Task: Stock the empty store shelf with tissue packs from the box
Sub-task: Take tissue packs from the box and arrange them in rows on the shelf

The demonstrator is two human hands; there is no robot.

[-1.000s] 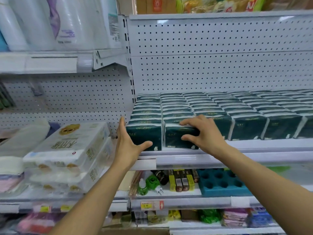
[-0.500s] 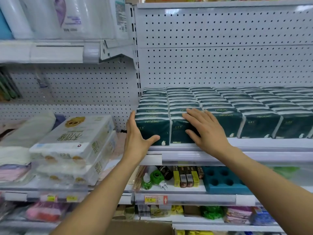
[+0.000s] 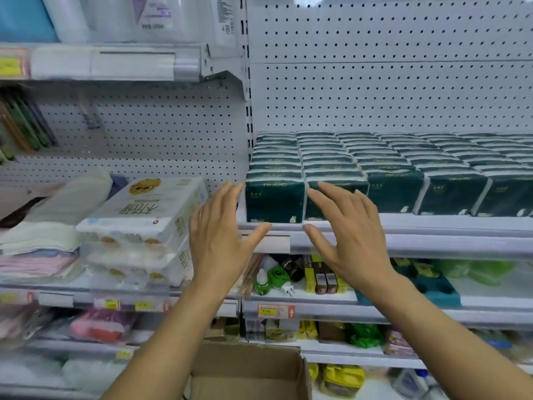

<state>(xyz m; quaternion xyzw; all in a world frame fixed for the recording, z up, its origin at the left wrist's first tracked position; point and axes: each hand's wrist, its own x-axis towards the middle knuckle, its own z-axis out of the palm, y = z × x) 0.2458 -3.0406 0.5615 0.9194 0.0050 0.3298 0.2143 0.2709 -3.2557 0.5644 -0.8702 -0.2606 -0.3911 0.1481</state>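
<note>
Your left hand (image 3: 222, 235) and right hand (image 3: 346, 235) hover empty, fingers spread, just off the front tissue packs (image 3: 274, 200) lined up on the shelf (image 3: 403, 226). A second ago both were pressed against those packs. The row looks placed; next you would likely reach down to the box (image 3: 248, 370) for more.
</note>
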